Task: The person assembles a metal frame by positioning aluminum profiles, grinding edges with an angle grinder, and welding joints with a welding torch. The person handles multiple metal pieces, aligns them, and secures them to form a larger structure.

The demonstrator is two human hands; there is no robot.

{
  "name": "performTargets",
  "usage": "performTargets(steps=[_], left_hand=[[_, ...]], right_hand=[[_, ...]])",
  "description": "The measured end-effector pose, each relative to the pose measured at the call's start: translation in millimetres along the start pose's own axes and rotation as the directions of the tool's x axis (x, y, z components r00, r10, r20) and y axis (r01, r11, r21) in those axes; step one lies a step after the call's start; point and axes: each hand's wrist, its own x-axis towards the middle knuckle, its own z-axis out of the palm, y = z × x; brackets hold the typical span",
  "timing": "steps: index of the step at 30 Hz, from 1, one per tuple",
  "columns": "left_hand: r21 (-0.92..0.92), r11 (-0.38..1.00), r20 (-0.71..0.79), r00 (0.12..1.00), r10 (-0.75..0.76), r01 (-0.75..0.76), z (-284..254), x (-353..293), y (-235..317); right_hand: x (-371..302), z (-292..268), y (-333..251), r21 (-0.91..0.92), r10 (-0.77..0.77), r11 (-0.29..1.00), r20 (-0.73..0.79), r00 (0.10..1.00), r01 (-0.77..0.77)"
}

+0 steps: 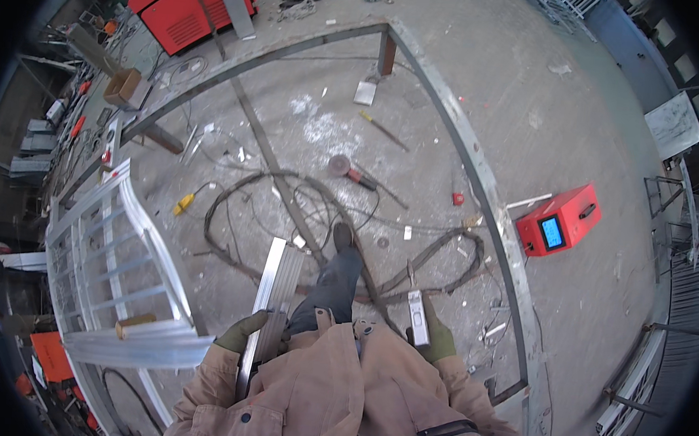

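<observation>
My left hand (242, 331), in an olive-green glove, grips a bundle of long silver metal profiles (281, 274) that rises on the left side of my body. In my gloved right hand (438, 335) is a short, flat silver tool (418, 316) with dark markings and a thin pointed end; I cannot make out its exact kind. Its lower end lies against my fingers. Between the two hands, my leg in dark trousers (333, 286) stands among cables. My brown jacket hides part of both wrists.
A large steel frame (472, 150) surrounds my foot. An aluminium lattice panel (125, 239) leans at left. Coiled cables (229, 201), an angle grinder (349, 171) and a yellow-handled tool (384, 131) lie on the floor. A red box with a screen (572, 217) stands right, a red cabinet (173, 23) far left.
</observation>
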Motion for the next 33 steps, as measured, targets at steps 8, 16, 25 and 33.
performTargets(steps=[8, 16, 25, 33], left_hand=[[0.088, 0.993, 0.069, 0.994, -0.089, 0.083, 83.3, 110.0, 226.8], [-0.032, 0.999, 0.255, 0.967, 0.013, -0.005, 128.2, 159.8, 369.9], [-0.251, 0.968, 0.323, 0.939, 0.114, -0.031, 225.9, 186.7, 474.3], [-0.443, 0.897, 0.27, 0.953, 0.137, -0.003, 346.3, 273.2, 574.3]], right_hand=[[164.2, -61.2, 19.5, -0.123, 0.175, 0.974, -0.106, 0.979, -0.188], [357.9, -150.1, -49.5, 0.039, 0.051, 0.998, -0.32, 0.946, -0.041], [574.3, -215.9, -50.6, 0.121, 0.017, 0.992, -0.371, 0.929, 0.03], [824.6, -248.4, 86.7, 0.074, 0.048, 0.997, -0.471, 0.881, -0.015]])
